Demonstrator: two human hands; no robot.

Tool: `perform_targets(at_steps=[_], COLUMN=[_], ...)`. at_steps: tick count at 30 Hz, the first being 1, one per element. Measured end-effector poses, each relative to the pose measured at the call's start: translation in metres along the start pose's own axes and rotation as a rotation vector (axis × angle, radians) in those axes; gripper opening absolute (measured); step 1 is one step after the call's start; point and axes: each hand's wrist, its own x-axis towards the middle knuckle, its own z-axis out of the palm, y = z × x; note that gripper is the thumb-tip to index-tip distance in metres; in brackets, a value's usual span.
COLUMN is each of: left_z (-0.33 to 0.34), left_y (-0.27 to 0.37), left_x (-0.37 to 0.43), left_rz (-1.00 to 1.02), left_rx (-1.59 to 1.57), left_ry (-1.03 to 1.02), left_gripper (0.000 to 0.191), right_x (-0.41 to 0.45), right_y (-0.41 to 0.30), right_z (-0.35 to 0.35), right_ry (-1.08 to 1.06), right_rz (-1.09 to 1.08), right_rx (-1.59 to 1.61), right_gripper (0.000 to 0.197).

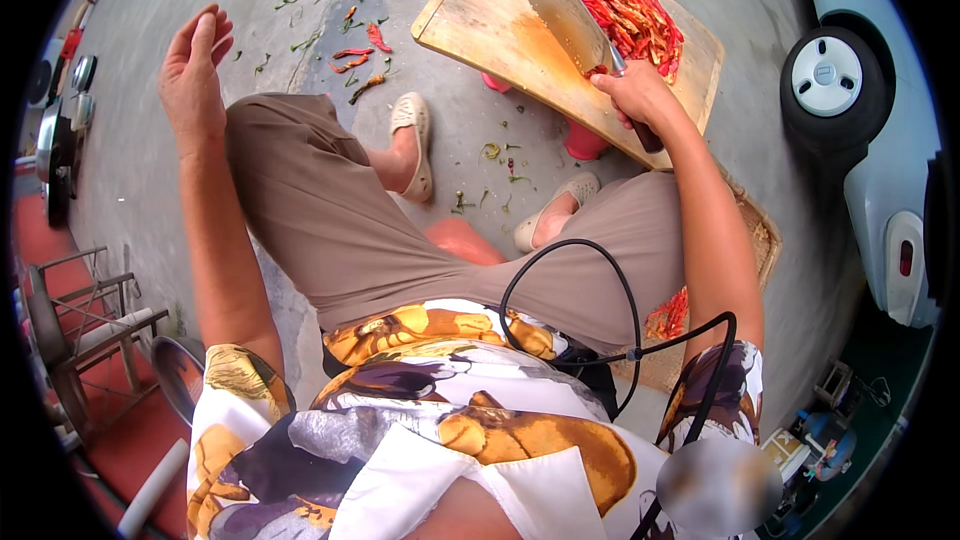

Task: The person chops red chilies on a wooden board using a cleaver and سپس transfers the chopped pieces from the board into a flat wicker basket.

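Note:
My right hand grips the dark handle of a cleaver, whose broad, wet blade stands tilted over the wooden cutting board. Against the blade's far side lies a heap of sliced red chili peppers. Orange juice stains the wood on the near side. My left hand is raised off to the left, beyond my knee and away from the board. Its fingers are loosely curled, and I see nothing held in it.
Whole red chilies and green stems lie scattered on the concrete floor. Red plastic legs show under the board. A woven tray with cut chilies sits at my right. A car wheel is farther right. A black cable loops across my lap.

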Motion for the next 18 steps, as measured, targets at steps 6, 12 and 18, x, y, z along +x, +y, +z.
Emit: perform_targets(at_steps=[6, 12, 18], left_z=[0.094, 0.182, 0.210], left_y=[0.022, -0.089, -0.172], left_x=[-0.047, -0.150, -0.189], left_rz=[0.099, 0.077, 0.009], left_rx=[0.074, 0.729, 0.949], left_ry=[-0.574, -1.663, -1.367], left_gripper=[0.017, 0.023, 0.030], right_x=[-0.001, -0.013, -0.013], right_y=[-0.002, -0.008, -0.006], right_z=[-0.004, -0.010, -0.011], right_ry=[-0.022, -0.046, -0.043], right_rz=[-0.010, -0.010, -0.055], right_rx=[-0.072, -0.030, 0.026], right_gripper=[0.040, 0.036, 0.032])
